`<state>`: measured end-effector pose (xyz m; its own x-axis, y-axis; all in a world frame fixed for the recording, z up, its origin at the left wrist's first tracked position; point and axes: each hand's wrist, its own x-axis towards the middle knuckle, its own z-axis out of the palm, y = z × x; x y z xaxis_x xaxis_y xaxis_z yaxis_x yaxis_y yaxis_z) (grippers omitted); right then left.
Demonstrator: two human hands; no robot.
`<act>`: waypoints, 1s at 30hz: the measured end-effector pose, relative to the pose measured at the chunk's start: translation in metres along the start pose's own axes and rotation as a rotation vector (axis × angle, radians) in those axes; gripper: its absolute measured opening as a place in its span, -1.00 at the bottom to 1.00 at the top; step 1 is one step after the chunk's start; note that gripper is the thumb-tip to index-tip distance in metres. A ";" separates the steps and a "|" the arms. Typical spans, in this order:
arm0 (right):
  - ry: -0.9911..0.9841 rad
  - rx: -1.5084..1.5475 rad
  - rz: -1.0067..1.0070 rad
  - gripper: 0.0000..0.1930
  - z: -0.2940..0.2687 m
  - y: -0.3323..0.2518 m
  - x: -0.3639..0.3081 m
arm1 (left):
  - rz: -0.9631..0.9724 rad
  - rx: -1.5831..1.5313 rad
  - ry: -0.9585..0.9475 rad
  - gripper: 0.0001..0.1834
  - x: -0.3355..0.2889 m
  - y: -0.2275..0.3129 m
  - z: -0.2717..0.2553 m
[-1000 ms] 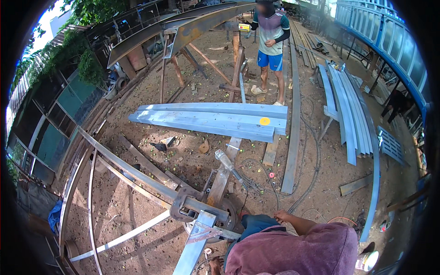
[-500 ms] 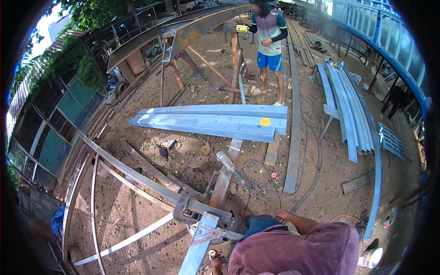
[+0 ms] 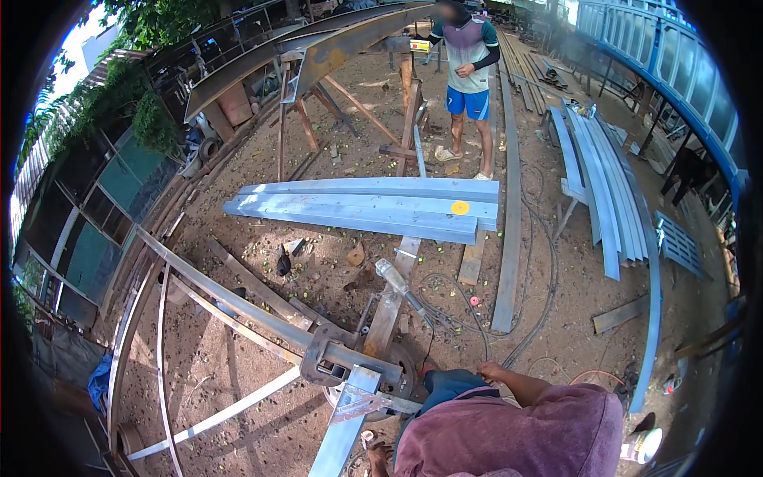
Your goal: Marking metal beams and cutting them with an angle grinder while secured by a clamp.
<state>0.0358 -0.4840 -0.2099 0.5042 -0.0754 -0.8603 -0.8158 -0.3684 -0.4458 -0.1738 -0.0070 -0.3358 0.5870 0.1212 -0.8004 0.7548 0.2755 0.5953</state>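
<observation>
At the lower edge my left hand (image 3: 380,456) is closed beside a flat grey metal bar (image 3: 343,425), with a small pale thing (image 3: 367,436) at its fingertips that I cannot make out. My right hand (image 3: 494,372) rests by my bent leg (image 3: 453,388), its fingers curled; whatever they may hold is hidden. In front of me the bar meets a rusty steel bracket (image 3: 319,356), from which a long curved metal strip (image 3: 238,294) runs away to the left. An angle grinder (image 3: 399,285) lies on a plank just beyond, touched by neither hand.
Blue-grey steel channels (image 3: 358,208) lie across the middle, bearing a yellow disc (image 3: 460,207). Behind them stands a person (image 3: 467,67) beside a rusty beam (image 3: 334,56) on trestles. Cables (image 3: 536,318) snake over the dirt. More grey bars (image 3: 608,183) are stacked at right, and a white bucket (image 3: 642,446) stands lower right.
My left hand has shifted slightly down. The standing person's arm and head have moved a little. My right hand stays by my leg.
</observation>
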 end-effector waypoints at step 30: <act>-0.016 0.071 0.017 -0.89 -0.008 0.016 0.021 | -0.047 -0.011 0.029 -0.65 -0.014 0.000 0.006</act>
<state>0.0354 -0.4989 -0.2328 0.4860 -0.0656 -0.8715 -0.8425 -0.3003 -0.4472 -0.1805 -0.0140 -0.3242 0.5421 0.1351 -0.8294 0.7780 0.2924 0.5561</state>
